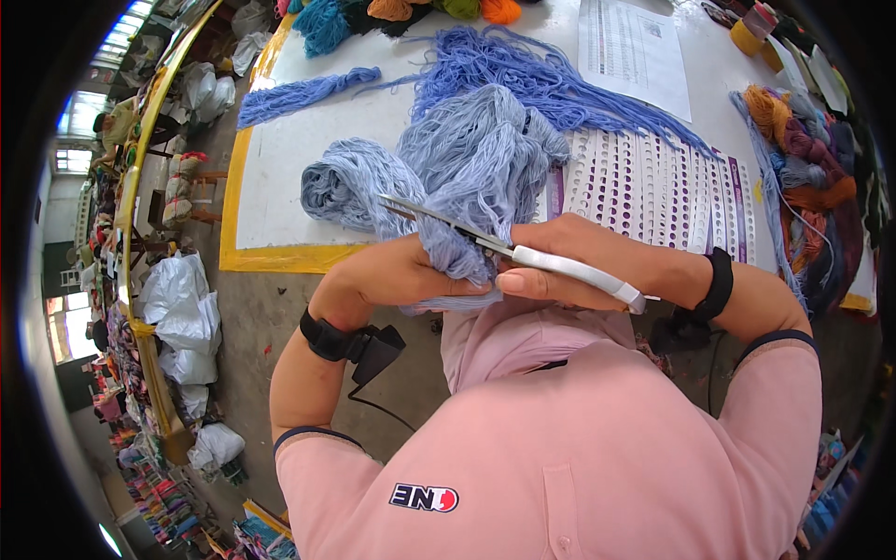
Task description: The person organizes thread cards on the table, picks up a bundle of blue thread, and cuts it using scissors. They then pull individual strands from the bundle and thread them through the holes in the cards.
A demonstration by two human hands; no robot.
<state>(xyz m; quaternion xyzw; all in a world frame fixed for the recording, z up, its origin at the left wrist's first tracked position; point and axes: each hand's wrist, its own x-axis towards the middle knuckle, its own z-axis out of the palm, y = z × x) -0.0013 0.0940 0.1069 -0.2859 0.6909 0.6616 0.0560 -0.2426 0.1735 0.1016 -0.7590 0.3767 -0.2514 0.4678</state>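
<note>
Light blue yarn (476, 140) lies in a loose heap at the table's near edge, with a rolled hank (350, 182) of it to the left. My left hand (392, 271) is closed round a gathered bunch of this yarn, its fingers partly hidden by the strands. In my right hand (569, 243) is a pair of scissors (579, 275) with a pale handle, the thumb lying along it. Their slim blades point left and lie across the bunch, slightly parted at the tips. Whether any strand sits between the blades cannot be made out.
Behind the heap spreads darker blue yarn (504, 70), beside a narrow blue hank (308, 96). Punched cards (653, 196) and a printed sheet (633, 56) lie right of it on the white table (271, 196). Multicoloured yarn (803, 177) is heaped far right; white bags (182, 308) stand left.
</note>
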